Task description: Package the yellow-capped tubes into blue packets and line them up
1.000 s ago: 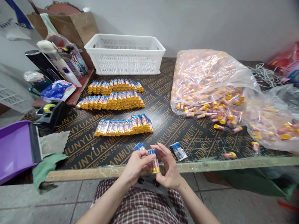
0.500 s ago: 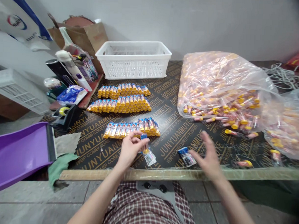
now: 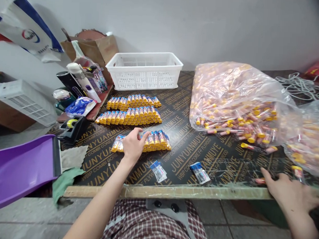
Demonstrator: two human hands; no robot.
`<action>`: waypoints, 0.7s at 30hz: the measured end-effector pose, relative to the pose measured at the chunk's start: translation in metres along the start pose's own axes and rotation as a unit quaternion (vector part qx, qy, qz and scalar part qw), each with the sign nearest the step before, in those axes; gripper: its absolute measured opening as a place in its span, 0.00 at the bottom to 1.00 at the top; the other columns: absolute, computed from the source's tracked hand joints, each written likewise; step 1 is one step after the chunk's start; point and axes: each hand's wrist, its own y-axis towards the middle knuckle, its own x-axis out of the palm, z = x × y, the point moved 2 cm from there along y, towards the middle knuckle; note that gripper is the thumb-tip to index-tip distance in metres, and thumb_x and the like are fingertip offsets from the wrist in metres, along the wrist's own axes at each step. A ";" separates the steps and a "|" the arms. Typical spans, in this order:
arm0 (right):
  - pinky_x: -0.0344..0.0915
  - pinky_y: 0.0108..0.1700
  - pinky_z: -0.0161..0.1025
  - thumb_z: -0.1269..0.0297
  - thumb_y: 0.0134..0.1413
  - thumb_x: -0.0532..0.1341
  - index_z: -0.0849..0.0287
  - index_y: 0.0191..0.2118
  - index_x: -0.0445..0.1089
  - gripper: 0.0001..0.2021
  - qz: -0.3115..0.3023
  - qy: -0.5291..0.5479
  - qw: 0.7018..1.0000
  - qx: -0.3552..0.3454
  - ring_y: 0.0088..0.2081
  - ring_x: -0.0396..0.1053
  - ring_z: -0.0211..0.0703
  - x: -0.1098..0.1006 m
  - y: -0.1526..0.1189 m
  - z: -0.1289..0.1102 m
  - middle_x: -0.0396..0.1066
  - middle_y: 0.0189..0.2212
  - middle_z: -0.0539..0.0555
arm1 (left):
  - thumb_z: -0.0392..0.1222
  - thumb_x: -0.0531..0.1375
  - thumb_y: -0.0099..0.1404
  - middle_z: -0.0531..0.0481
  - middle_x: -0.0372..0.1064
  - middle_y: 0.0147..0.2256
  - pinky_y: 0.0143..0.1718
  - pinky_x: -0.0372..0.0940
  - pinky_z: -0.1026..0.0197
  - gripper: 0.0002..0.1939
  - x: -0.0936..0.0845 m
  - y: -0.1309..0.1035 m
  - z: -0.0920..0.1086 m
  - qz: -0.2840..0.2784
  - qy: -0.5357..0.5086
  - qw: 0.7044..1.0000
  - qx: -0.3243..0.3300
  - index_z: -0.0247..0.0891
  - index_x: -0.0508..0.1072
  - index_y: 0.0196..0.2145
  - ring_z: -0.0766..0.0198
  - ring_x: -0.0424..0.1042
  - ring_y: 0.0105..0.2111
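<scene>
My left hand [image 3: 133,146] is over the front row of labelled tubes [image 3: 158,142], small tubes with yellow caps and blue printed labels. Its fingers are curled around one labelled tube at the top of the row, mostly hidden by the hand. At the right front edge, my right hand [image 3: 287,192] is open with fingers spread, slightly blurred. Beside its thumb lies a loose pink tube [image 3: 260,181], and beyond its fingers stands a yellow-capped tube [image 3: 297,172]. Two small stacks of flat labels, a left stack [image 3: 159,171] and a right stack [image 3: 200,173], lie near the edge.
Two more rows of labelled tubes [image 3: 129,115] lie behind, before a white plastic basket [image 3: 145,77]. A large clear bag [image 3: 228,87] spills unlabelled tubes on the right. A tape dispenser [image 3: 72,128], bottles [image 3: 83,80] and a purple dustpan [image 3: 24,170] are left.
My left hand has moved away from the label stack, up onto the front row with the tube. My right hand has gone from the right label stack to the loose tubes farther right.
</scene>
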 end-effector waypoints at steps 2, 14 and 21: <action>0.46 0.41 0.72 0.42 0.44 0.57 0.50 0.17 0.64 0.18 -0.012 -0.084 0.992 0.092 0.48 0.62 0.79 0.002 0.001 -0.003 0.67 0.28 0.68 | 0.52 0.55 0.62 0.51 0.67 0.23 0.30 0.54 0.64 0.15 0.000 -0.021 0.000 -0.031 -0.034 0.999 0.017 0.38 0.72 0.28 0.64 0.65 0.25; 0.63 0.31 0.44 0.40 0.42 0.56 0.59 0.38 0.68 0.26 -0.188 0.060 0.980 -0.020 0.27 0.72 0.54 0.020 -0.016 -0.106 0.71 0.20 0.56 | 0.43 0.63 0.55 0.52 0.69 0.27 0.29 0.52 0.64 0.06 0.037 -0.084 -0.024 -0.252 0.021 0.965 -0.072 0.39 0.72 0.25 0.64 0.66 0.28; 0.60 0.27 0.41 0.41 0.39 0.59 0.56 0.32 0.68 0.23 -0.262 0.052 0.963 -0.032 0.24 0.71 0.52 0.009 -0.026 -0.116 0.71 0.17 0.53 | 0.37 0.59 0.58 0.50 0.71 0.28 0.33 0.56 0.63 0.04 0.035 -0.087 -0.025 -0.237 -0.027 0.970 -0.035 0.39 0.74 0.28 0.63 0.68 0.29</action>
